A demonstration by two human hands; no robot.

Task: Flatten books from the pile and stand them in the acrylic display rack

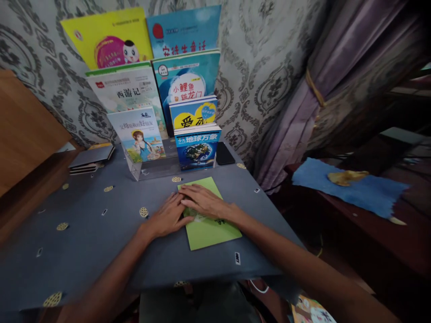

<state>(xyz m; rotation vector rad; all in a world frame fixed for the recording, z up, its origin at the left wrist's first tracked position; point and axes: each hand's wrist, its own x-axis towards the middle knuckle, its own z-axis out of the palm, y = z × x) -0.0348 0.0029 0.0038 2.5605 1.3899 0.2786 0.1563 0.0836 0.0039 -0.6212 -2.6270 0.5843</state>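
Note:
A thin green book (212,235) lies flat on the grey table, near its front right part. My right hand (204,201) rests palm down across the upper part of its cover, fingers stretched out to the left. At the book's left edge lies my left hand (171,215), flat, its thumb reaching onto the cover. The fingertips of both hands meet near the upper left corner. Part of the cover's picture is hidden under the hands. Neither hand grips the book.
Behind the hands, a clear stand (136,170) holds several upright books, among them a blue earth book (198,150). A black phone (225,153) lies right of it. Stacked books (92,158) sit at the left. A blue cloth (350,186) lies on a brown surface at the right.

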